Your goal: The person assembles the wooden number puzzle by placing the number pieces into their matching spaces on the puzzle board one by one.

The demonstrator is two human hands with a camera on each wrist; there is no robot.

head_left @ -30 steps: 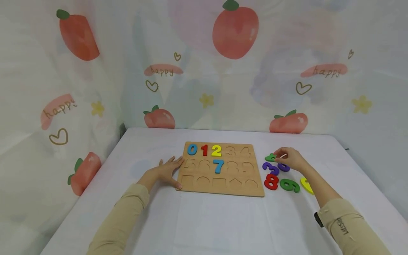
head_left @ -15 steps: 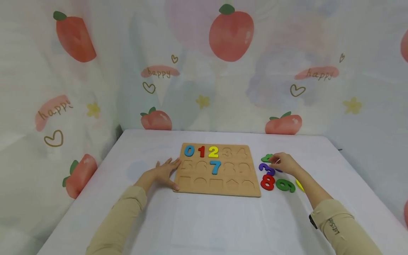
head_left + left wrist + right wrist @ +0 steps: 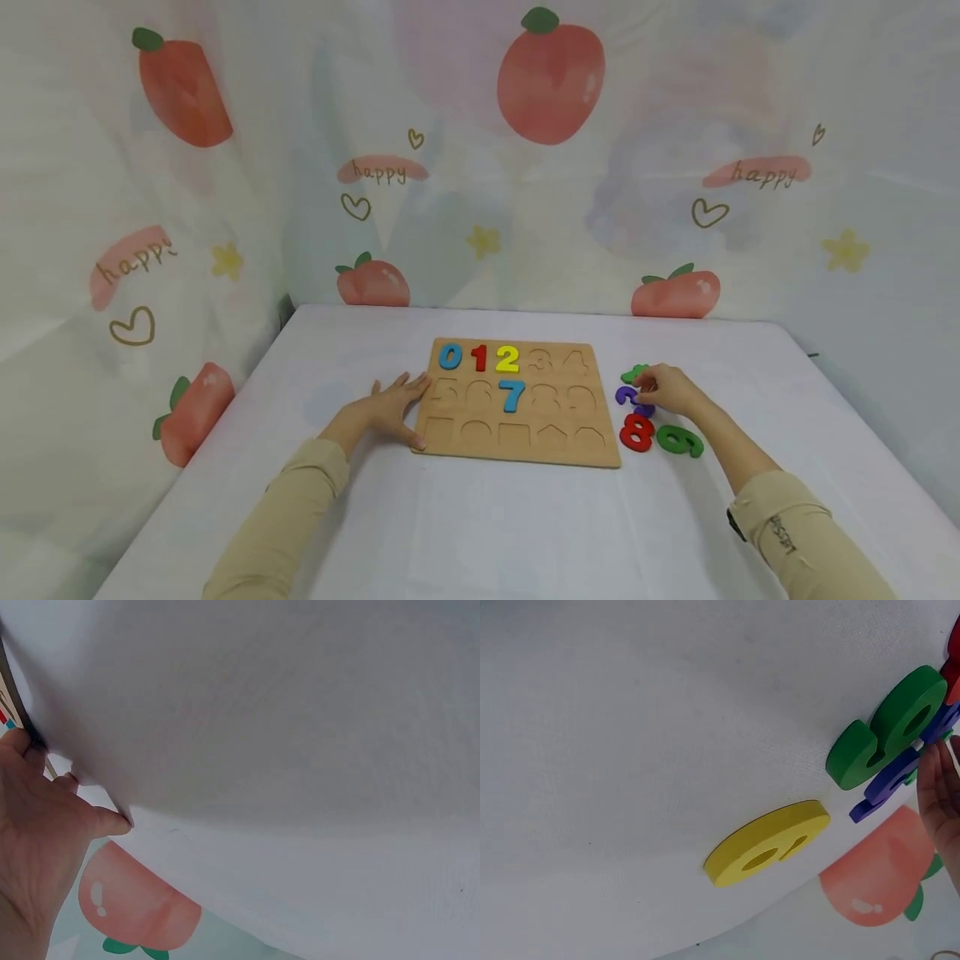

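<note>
My left hand [image 3: 390, 411] lies spread along the left edge of a wooden number board [image 3: 555, 455], thumb at its near corner. The board carries a blue 0 [image 3: 450, 357], red 1 [image 3: 479, 358], yellow 2 [image 3: 507, 360] and blue 7 [image 3: 512, 396]; other recesses show bare wood. To the right, my right hand [image 3: 670, 392] pinches at a purple number 3 [image 3: 625, 395], thumb and fingertips over its middle. A green 4 [image 3: 634, 372] lies just beyond, partly covered by the fingers. Another purple piece [image 3: 889, 782] lies beside the fingertips in the right wrist view.
Nearer than the right hand lie a red 8 [image 3: 637, 432] and a green curved number [image 3: 679, 441]. A yellow number [image 3: 780, 834] shows in the right wrist view; the forearm hides it in the head view. A fruit-printed cloth [image 3: 525, 200] hangs behind the white table [image 3: 480, 533].
My right hand has shifted from the green 4 toward me, down onto the purple 3. The left hand keeps its place at the board. The head view swings slightly.
</note>
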